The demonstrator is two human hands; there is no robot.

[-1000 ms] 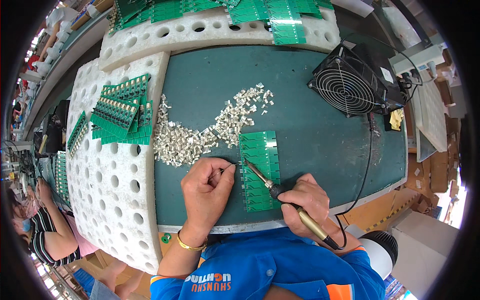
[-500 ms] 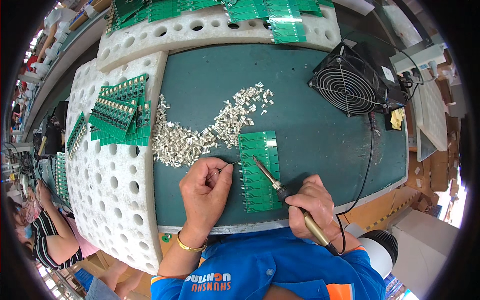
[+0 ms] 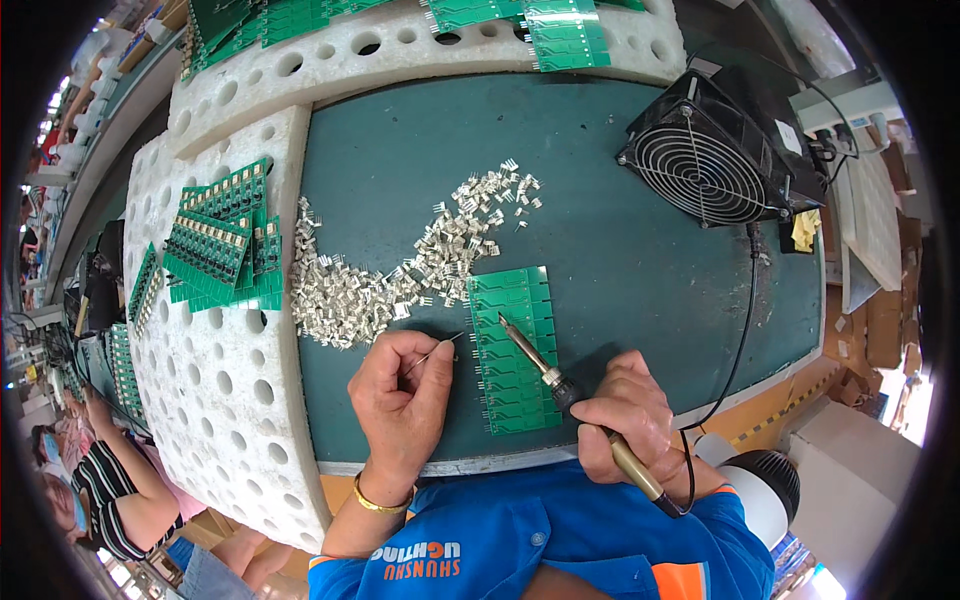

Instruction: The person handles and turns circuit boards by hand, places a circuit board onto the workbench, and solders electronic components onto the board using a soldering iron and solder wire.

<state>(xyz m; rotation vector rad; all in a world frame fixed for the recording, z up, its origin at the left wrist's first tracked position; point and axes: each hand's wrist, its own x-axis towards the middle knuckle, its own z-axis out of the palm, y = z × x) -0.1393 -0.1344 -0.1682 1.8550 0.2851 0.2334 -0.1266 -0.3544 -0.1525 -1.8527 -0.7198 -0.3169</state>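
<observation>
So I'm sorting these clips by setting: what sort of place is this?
Most likely an electronics assembly bench: the right hand holds a soldering iron over a green circuit board, beside a heap of small metal parts.

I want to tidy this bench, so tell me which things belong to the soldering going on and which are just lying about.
In use:
- right hand gripping the yellow-handled soldering iron
- left hand pinching thin solder wire
- green circuit board panel
- heap of small silver metal parts

Lying about:
- black square fan
- stacked green boards on white perforated foam
</observation>
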